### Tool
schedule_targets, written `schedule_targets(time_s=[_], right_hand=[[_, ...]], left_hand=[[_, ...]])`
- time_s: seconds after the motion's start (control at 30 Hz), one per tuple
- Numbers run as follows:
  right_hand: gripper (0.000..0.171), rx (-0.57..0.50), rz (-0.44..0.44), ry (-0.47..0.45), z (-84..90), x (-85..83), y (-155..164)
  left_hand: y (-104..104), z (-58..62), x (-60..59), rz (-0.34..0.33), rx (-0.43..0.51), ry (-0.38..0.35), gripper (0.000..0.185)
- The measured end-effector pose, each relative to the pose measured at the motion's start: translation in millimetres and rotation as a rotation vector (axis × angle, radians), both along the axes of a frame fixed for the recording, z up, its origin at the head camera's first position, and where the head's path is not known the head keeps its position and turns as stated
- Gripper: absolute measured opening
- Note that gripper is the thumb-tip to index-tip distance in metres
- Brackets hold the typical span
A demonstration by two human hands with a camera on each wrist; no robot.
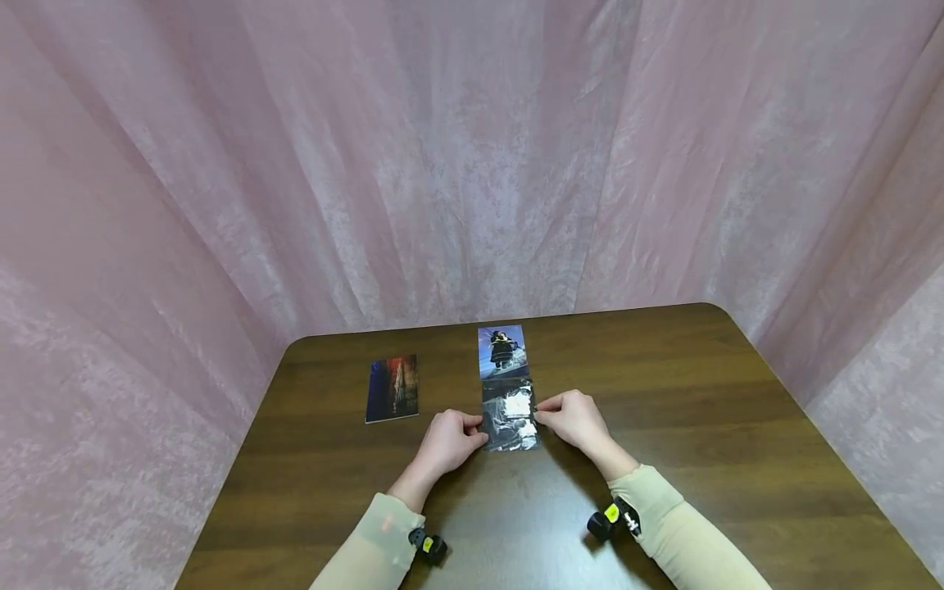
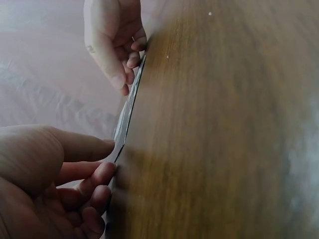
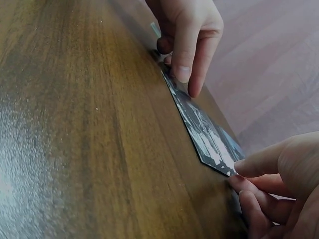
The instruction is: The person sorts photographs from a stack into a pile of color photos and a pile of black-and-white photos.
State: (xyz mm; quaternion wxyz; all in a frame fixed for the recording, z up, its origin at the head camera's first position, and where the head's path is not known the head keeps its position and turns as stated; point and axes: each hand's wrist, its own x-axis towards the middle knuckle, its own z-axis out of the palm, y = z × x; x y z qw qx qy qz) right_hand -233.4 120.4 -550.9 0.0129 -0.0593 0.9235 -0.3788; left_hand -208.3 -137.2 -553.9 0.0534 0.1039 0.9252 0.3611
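We see a dark wooden worktop (image 1: 701, 426) set against pink fabric hangings (image 1: 472, 147), and on it three printed photos. The one in hand is a black-and-white photo (image 1: 509, 419) lying flat a little behind the middle of the worktop, between both hands. Our left hand (image 1: 450, 440) pinches its left edge, thumb on top and curled fingers at the edge; the left wrist view shows the thumb (image 2: 79, 147) over the near corner and the fingertips tucked at the edge of the photo (image 2: 127, 112), which lies thin along the wood. Our right hand (image 1: 571, 418) pinches the right edge in the same way; in the right wrist view its thumb and forefinger (image 3: 249, 167) meet at the near corner of the photo (image 3: 202, 124), while the other hand (image 3: 187, 35) grips the far end with its fingertips down on the print. Whether the edges are lifted off the wood we cannot tell. Just behind this photo, touching or nearly touching its far edge, lies a colour photo (image 1: 502, 351) with a blue sky and two dark figures, close to the back edge of the worktop. Well to the left of both, near the back left corner, a third photo (image 1: 392, 388) in dark blue and red lies flat and apart from the hands. Both forearms wear pale beige sleeves (image 1: 678, 533), and a small black camera (image 1: 610, 519) with a yellow mark sits at each wrist.
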Motion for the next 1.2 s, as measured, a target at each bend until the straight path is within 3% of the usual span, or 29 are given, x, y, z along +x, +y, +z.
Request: schedule_targets(time_s=[0.67, 0.87, 1.2], right_hand=[[0.020, 0.022, 0.057, -0.030, -3.8, -5.0, -2], [0.019, 0.012, 0.075, -0.031, 2.2, -5.6, -2], [0.020, -0.006, 0.093, -0.021, 15.8, -15.3, -6]], left_hand=[[-2, -3.0, 5.6, -0.015, 0.034, -0.018, 0.032], [-4, -4.3, 3.3, -0.019, 0.046, -0.012, 0.032], [-22, 6.4, -3.4, 0.064, 0.094, 0.027, 0.032]])
